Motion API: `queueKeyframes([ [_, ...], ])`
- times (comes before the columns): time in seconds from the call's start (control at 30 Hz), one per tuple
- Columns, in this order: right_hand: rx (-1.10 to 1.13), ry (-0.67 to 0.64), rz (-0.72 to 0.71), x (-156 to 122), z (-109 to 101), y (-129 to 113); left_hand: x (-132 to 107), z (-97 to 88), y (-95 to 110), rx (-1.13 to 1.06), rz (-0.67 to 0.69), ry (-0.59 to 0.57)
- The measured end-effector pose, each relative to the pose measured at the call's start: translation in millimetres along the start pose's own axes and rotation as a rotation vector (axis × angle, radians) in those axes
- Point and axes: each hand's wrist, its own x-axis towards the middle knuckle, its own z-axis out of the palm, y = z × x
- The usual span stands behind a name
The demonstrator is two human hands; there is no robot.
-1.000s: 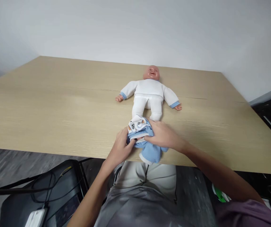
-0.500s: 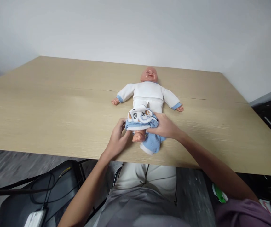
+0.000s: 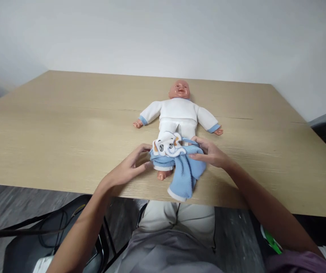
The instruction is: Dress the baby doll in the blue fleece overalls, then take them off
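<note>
A baby doll (image 3: 178,108) in a white long-sleeved top lies on its back, head away from me. Light-blue baby pants (image 3: 183,178) with a white elephant face (image 3: 167,146) are bunched at its lower legs. One pant leg surrounds the doll's leg on the left, and its bare foot (image 3: 163,174) sticks out of the cuff. The other pant leg hangs loose toward me; the doll's second foot is hidden. My right hand (image 3: 208,151) pinches the pants on their right side. Beside the left edge of the pants is my left hand (image 3: 131,163), thumb and fingers apart.
The wooden table (image 3: 66,129) meets a pale wall at the back, and its front edge runs just past the loose cuff. Below on the left stands a black chair (image 3: 23,250) with cables. A green-and-white item (image 3: 272,240) is low at right.
The pants have spread out to the right, and the loose leg now reaches nearer the table edge. My left hand has released them and moved left; my right hand shifted slightly right.
</note>
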Motion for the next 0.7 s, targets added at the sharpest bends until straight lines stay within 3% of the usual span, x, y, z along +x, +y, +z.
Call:
queueKeyframes([
  [0.1,0.192,0.062,0.056,-2.2,-2.8,8.3,15.3,-7.3,1.3,0.065,0.041,0.067],
  [0.2,0.259,0.085,0.076,-2.7,-5.2,10.9,40.9,-10.1,19.6,0.169,0.179,0.097],
  [0.27,0.275,0.111,0.083,-1.9,-4.2,10.3,62.1,-11.1,39.6,0.261,0.252,-0.003],
  [0.37,0.316,0.179,0.074,0.9,0.8,9.0,95.1,-12.5,69.2,0.353,0.296,-0.245],
  [0.47,0.33,0.213,0.061,3.6,2.3,8.5,123.6,-12.2,85.4,0.338,0.214,-0.434],
  [0.57,0.251,0.083,0.07,1.9,-4.8,6.4,144.3,-8.5,87.2,0.254,0.157,-0.568],
  [0.7,0.026,-0.18,0.133,-7.4,-15.3,1.4,159.8,0.6,80.8,0.134,0.176,-0.613],
])
